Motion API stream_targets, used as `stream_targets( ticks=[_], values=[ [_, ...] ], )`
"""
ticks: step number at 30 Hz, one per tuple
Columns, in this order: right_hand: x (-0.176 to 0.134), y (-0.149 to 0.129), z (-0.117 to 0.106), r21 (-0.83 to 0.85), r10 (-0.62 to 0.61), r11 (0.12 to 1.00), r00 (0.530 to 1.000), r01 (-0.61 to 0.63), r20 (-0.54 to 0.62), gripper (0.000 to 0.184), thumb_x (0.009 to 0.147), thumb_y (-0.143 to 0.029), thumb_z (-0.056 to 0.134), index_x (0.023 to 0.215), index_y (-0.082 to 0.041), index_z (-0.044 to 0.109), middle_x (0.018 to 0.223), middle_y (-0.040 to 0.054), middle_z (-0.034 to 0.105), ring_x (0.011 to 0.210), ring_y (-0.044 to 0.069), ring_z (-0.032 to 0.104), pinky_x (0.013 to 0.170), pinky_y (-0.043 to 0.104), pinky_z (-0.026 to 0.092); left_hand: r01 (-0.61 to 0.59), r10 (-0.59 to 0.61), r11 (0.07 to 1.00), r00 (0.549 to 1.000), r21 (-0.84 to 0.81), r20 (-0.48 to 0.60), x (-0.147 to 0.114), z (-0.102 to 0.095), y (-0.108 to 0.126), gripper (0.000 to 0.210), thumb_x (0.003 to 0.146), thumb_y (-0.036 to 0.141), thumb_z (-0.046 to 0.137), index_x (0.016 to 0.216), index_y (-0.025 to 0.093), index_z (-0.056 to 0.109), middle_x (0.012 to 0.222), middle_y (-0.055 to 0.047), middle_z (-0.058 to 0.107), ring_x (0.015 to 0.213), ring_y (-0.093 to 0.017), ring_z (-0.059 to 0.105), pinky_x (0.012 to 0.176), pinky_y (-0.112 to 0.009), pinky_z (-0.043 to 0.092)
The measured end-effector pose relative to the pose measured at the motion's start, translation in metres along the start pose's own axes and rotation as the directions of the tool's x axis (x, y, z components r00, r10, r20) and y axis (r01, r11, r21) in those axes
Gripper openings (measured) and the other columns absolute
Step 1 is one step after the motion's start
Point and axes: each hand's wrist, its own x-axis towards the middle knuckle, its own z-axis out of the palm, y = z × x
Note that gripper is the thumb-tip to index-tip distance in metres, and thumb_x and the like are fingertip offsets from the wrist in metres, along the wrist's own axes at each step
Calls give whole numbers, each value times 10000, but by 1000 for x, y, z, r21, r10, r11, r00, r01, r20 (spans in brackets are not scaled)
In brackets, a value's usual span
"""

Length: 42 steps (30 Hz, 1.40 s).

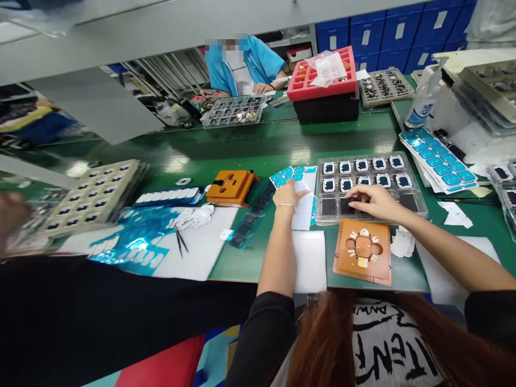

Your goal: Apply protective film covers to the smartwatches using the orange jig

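My left hand (287, 196) lies with fingers spread and thumb out on a sheet of blue stickers (299, 176) and its white backing paper (303, 207). My right hand (370, 201) reaches over the front row of a clear plastic tray (421, 207), fingers pinched on a dark square piece (350, 203) that they partly cover. White-framed parts with dark centres (379, 163) fill the tray's two back rows. Just in front of the tray sits an orange fixture (342, 258) holding a part with white tabs (363, 246).
Left are tweezers (181, 243), blue film (139, 236), another orange fixture (229, 185) and a beige tray (92, 196). Blue sticker sheets (439, 158) and a pump bottle (423, 102) stand right. A red divided box (322, 75) is behind; a person in blue (262, 59) sits opposite.
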Motion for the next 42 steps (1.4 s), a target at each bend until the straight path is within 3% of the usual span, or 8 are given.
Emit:
stream_targets(
  ticks=[6,10,16,29,33,36,39,42],
  values=[
    [94,-12,25,-247,44,969,991,-12,125,184,851,-150,686,1031,-184,701,902,20,699,880,172,659,859,332,523,34,-42,995,996,-97,-76,-2,2,-5,770,798,625,682,1445,249,499,1245,-206,679,1177,-391,648,958,-491,531],
    [154,-19,40,-422,124,906,973,-30,197,246,950,-304,647,1148,-157,645,1123,68,667,1026,215,643,928,442,535,65,-87,981,990,-181,-115,-4,-4,-17,660,844,569,663,1403,241,542,1239,-179,693,1181,-359,649,959,-453,527],
    [196,-19,66,-559,285,826,910,-74,301,351,957,-368,642,1242,-168,603,1261,97,614,1101,248,623,928,477,548,67,-117,962,977,-265,-177,-6,-15,-30,535,850,501,688,1301,221,628,1187,-150,725,1139,-318,666,932,-397,527],
    [158,-2,38,2,137,991,987,-137,-89,425,1013,-561,363,1301,-256,433,957,42,682,836,191,681,715,320,563,-174,65,916,954,-361,-294,-36,-25,-2,582,772,438,794,1284,247,596,1170,-117,725,1088,-331,683,899,-384,516],
    [146,-2,34,92,26,996,988,-12,-155,523,892,-541,567,1298,-254,403,922,37,667,816,211,651,719,346,547,-260,42,671,948,-695,-314,-26,-21,-11,746,620,328,892,1285,186,586,1161,-122,701,936,-248,698,749,-308,550],
    [136,-9,30,77,-58,994,980,74,-191,569,824,-462,652,1302,-237,441,1066,85,671,919,256,629,826,427,521,-256,71,472,965,-844,-253,-17,-18,-23,539,672,358,821,1144,145,672,968,-83,703,636,-129,627,524,-229,486],
    [121,-21,31,-129,-208,975,945,180,-253,413,860,-370,627,1244,-237,553,1332,117,593,1222,332,500,1058,535,336,-262,126,429,965,-865,-230,-14,-16,-29,360,688,415,779,906,135,721,786,-36,669,505,-74,521,443,-200,416],
    [111,-35,40,-461,-382,832,921,308,-75,259,954,-337,506,1138,-240,662,1334,94,630,1299,357,432,1091,566,188,-281,158,395,959,-874,-237,-13,-13,-28,351,684,442,764,869,147,720,724,-12,638,487,-61,481,430,-189,389]
  ],
)
